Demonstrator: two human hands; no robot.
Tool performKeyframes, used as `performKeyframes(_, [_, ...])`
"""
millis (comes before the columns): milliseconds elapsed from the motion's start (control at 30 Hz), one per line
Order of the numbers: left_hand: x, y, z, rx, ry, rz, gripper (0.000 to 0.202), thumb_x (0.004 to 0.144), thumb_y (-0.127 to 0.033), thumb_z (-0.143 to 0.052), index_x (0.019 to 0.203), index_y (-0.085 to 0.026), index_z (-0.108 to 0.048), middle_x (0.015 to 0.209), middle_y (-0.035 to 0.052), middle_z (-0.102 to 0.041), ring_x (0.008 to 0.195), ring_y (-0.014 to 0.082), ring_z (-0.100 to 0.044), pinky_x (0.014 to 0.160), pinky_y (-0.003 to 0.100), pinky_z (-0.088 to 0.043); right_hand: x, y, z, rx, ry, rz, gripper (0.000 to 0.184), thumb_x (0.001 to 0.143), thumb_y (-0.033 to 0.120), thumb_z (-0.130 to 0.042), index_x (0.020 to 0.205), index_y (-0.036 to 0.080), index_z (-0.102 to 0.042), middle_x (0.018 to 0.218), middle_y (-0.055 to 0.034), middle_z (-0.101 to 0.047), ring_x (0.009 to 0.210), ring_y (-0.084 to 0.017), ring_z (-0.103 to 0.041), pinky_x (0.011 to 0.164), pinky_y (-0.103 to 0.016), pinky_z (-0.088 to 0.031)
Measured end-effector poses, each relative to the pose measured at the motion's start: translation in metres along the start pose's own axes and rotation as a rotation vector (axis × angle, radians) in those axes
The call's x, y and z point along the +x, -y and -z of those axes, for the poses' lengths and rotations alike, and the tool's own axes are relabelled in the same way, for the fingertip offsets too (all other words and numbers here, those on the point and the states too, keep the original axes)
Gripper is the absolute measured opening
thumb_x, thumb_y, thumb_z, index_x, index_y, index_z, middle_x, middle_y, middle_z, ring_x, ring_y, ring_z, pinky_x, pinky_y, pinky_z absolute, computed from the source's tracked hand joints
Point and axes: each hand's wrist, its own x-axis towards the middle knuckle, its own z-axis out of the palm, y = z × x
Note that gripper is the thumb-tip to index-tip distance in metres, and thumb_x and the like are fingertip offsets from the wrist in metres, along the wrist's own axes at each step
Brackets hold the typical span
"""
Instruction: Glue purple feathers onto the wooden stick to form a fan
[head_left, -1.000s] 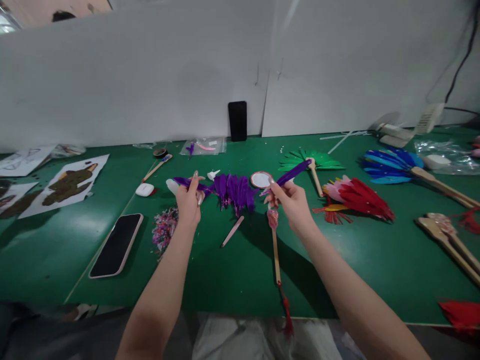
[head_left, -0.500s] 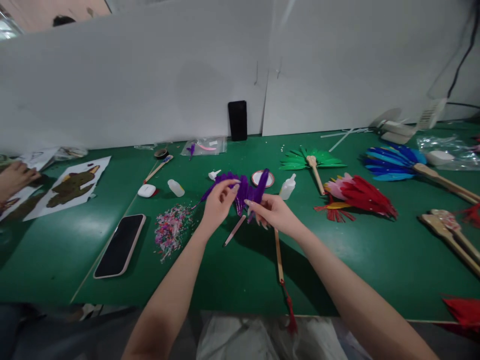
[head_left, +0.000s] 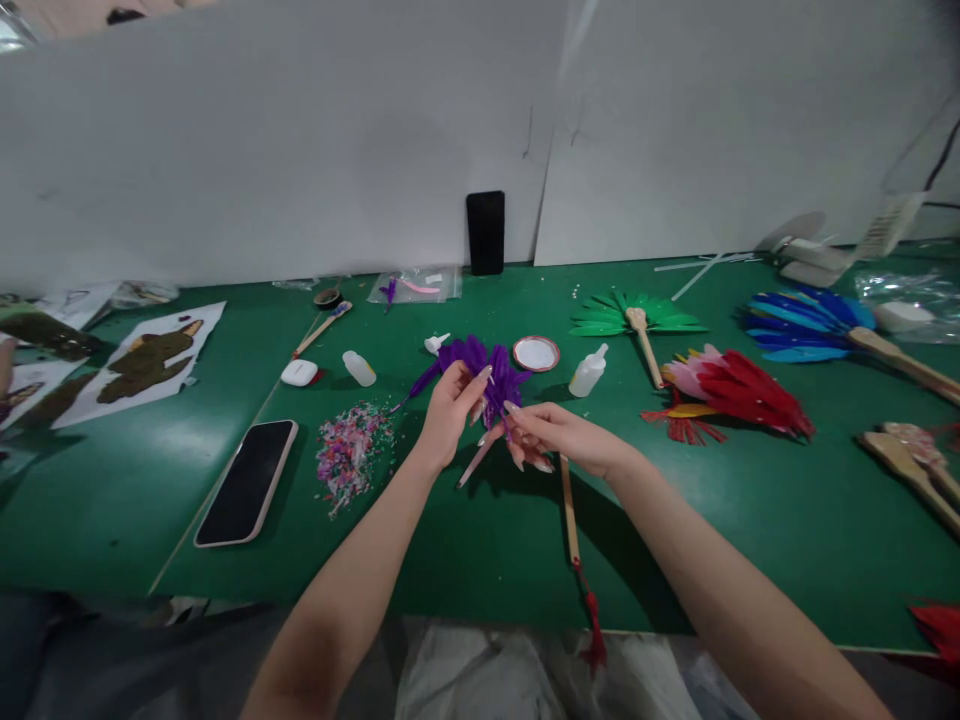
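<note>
A bunch of purple feathers (head_left: 472,352) lies between my two hands. My left hand (head_left: 452,415) is closed, its thumb and forefinger pinched on the bunch from the left. From the right, my right hand (head_left: 562,438) pinches the lower end of a purple feather (head_left: 507,424); its other fingers curl below. A thin pale pink stick (head_left: 472,466) slants just under my fingertips. Below my right hand, a wooden handle (head_left: 570,515) with a red tassel (head_left: 592,620) reaches over the table's near edge; its upper end is hidden.
White bottles (head_left: 589,372) and a red-rimmed round lid (head_left: 535,353) stand beyond my hands. Colourful flakes (head_left: 351,455) and a phone (head_left: 247,482) lie left. Green (head_left: 637,315), red (head_left: 739,392) and blue (head_left: 799,325) feather fans lie right. Another phone (head_left: 486,232) leans against the wall.
The purple feather that stood upright in my right hand is now down against the bunch. Both hands have come closer together. The view has shifted slightly, and the other person's hand has mostly left it.
</note>
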Motion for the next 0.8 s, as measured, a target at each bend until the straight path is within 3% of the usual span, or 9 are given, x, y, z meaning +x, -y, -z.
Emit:
performKeyframes(100, [-0.0008,-0.0035,-0.0007,-0.063,-0.008,0.028,0.026,0.072,-0.037,-0.065,0.086,-0.018,-0.053,0.056,-0.0065,-0.044,0.043,0.0036,-0.036,0.042,0.019,-0.027,-0.0009,-0.0011,-0.0025,0.152,0.028,-0.053,0.046,0.085,0.054,-0.042,0.099,0.013,-0.06,0.069,-0.0055,-0.067,0.048,-0.009,-0.057,0.041,-0.016,-0.039])
performKeyframes(200, [-0.0018,-0.0054,-0.0008,-0.097,0.001,0.058,0.028,0.071,-0.037,-0.066,0.089,-0.019,-0.054,0.059,-0.0059,-0.047,0.044,0.004,-0.039,0.042,0.018,-0.03,-0.0005,-0.0023,-0.0049,0.231,0.043,-0.05,0.039,0.082,0.048,-0.052,0.102,0.015,-0.056,0.076,-0.0088,-0.07,0.06,-0.014,-0.065,0.043,-0.016,-0.042])
performKeyframes(500, [-0.0049,-0.0054,-0.001,-0.1,0.088,0.093,0.023,0.072,-0.033,-0.066,0.085,-0.019,-0.053,0.063,-0.0055,-0.049,0.04,0.0022,-0.039,0.039,0.018,-0.03,0.0004,-0.003,-0.0044,0.221,0.081,-0.044,0.026,0.076,0.034,-0.064,0.092,0.013,-0.061,0.083,-0.0084,-0.071,0.065,-0.014,-0.068,0.047,-0.016,-0.047])
performKeyframes(800, [-0.0054,-0.0055,-0.0014,-0.081,0.096,0.089,0.021,0.072,-0.032,-0.066,0.082,-0.018,-0.054,0.065,-0.0048,-0.049,0.046,0.0023,-0.042,0.043,0.016,-0.034,-0.0013,-0.0011,-0.0039,0.223,0.102,-0.011,0.027,0.081,0.034,-0.059,0.096,0.013,-0.065,0.083,-0.0077,-0.071,0.065,-0.012,-0.068,0.049,-0.014,-0.048])
